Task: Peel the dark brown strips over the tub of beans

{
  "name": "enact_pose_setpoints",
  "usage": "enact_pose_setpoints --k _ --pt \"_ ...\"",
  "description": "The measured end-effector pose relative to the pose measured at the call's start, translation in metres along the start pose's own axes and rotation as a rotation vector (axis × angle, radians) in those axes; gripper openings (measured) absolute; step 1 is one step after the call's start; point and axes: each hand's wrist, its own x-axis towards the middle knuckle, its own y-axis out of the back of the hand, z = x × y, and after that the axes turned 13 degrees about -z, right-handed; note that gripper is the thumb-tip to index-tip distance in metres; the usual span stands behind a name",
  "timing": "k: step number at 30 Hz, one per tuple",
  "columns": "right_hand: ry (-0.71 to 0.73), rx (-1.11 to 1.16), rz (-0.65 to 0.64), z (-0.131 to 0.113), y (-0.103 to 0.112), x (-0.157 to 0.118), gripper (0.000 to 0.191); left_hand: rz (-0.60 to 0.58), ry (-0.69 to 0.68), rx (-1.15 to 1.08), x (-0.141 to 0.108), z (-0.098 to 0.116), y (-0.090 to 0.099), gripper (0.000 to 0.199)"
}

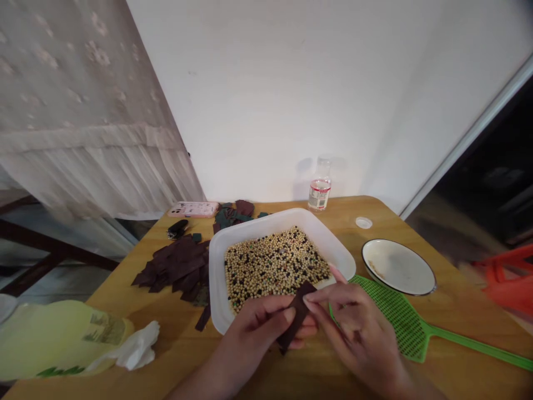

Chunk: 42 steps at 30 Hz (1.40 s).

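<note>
Wooden desk [466,316]: we find a dark brown strip [296,314] pinched between the left fingers [270,318] and right fingers [328,294], over the near edge of a white plastic tray [287,219] of beans [275,266]; a green fly swatter [402,319] lies just right.

2 bare hands low centre, close together, pinching. Left hand [254,333]: thumb on top, fingers curled beneath, forearm [204,383] running off bottom edge. Right hand [353,328]: fingertips [310,300] reaching left, wrist angled toward lower right.
</note>
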Motion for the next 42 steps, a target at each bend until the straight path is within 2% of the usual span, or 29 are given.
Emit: enact_pose_setpoints --k 3,7,12,16,21,25,29,33,40,42 --pt "-0.048 0.062 0.002 -0.002 0.001 0.004 0.027 -0.040 0.032 0.034 0.000 -0.001 -0.003 0.029" --pt "-0.073 0.079 0.067 -0.001 0.001 0.006 0.023 -0.096 0.062 0.055 0.000 0.000 -0.005 0.028" --pt "-0.058 0.091 0.009 0.003 0.001 0.002 0.018 -0.045 0.038 0.038 0.001 0.002 -0.001 0.026" --pt "-0.064 0.146 -0.031 0.004 0.002 0.004 0.019 -0.078 0.026 0.022 0.000 0.003 -0.001 0.024" --pt "-0.029 0.089 -0.030 0.002 0.002 0.005 0.015 -0.084 0.036 0.035 0.000 0.001 -0.001 0.026" --pt "0.003 0.056 -0.101 0.002 -0.001 -0.003 0.024 -0.031 -0.002 0.046 0.001 -0.002 0.000 0.028" --pt "-0.024 0.050 -0.048 0.003 -0.003 -0.005 0.025 -0.081 0.027 0.064 0.002 -0.005 0.000 0.030" --pt "-0.001 0.024 -0.069 0.004 -0.003 -0.003 0.025 -0.039 0.034 0.082 0.001 -0.005 0.001 0.030" --pt "0.017 -0.025 -0.032 0.003 -0.003 -0.003 0.020 -0.022 0.026 0.114 0.000 -0.005 0.002 0.031" --pt "0.012 -0.022 -0.023 0.002 -0.003 -0.003 0.023 -0.020 0.023 0.134 0.000 -0.006 0.002 0.033"
